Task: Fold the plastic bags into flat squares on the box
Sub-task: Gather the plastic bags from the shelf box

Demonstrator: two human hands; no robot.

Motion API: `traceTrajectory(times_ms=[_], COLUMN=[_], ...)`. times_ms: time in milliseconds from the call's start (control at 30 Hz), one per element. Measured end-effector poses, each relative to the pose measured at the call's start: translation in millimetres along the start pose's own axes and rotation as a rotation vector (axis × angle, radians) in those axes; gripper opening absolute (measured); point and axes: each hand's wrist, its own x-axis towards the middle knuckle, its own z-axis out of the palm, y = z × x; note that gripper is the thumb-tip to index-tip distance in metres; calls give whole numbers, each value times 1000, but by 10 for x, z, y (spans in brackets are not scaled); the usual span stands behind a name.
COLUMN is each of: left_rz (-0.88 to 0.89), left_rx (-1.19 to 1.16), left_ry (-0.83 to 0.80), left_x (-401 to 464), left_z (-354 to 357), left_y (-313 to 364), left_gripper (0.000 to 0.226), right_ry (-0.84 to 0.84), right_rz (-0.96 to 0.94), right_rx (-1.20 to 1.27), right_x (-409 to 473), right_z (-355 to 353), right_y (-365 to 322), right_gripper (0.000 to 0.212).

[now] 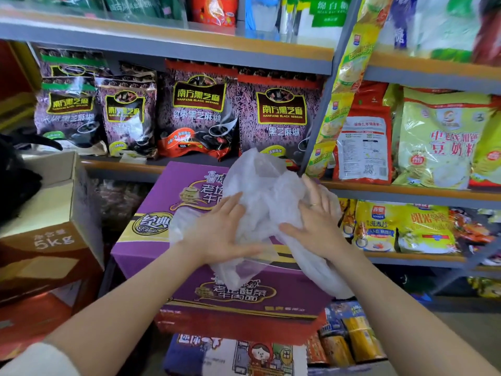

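Observation:
A crumpled, translucent white plastic bag (263,191) lies bunched on top of a purple noodle box (162,202). Part of the bag hangs over the box's front right edge. My left hand (219,229) lies flat on the bag's left side with straight fingers, pressing it down. My right hand (314,218), with a ring on one finger, presses flat on the bag's right side, fingers spread. Neither hand curls round the plastic.
Shelves behind hold black sesame packets (198,112) and yellow cereal bags (439,137). An open brown carton marked 5kg (51,240) stands to the left. A red box (233,324) lies under the purple one, and packaged goods (349,337) sit on the floor.

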Motion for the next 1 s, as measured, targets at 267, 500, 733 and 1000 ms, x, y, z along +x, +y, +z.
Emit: traceTrajectory(times_ms=[267,500,733,1000], left_rz=[-149,107,423,497], left_rx=[94,317,390,433], left_ry=[55,66,-23,-22], left_x=[206,441,802,1177], left_z=[-13,-123,-71,713], left_y=[107,592,1698,3323], left_gripper=[97,50,36,58], right_ry=[-88,2,49,190], right_rz=[-23,147,583,1210], right_rx=[-69,-101,89,140], right_x=[33,-361,-1666,-3099], right_z=[-20,-247,-852,-1140], right_y=[-35,283,1304,2666], right_gripper=[102,58,27,67])
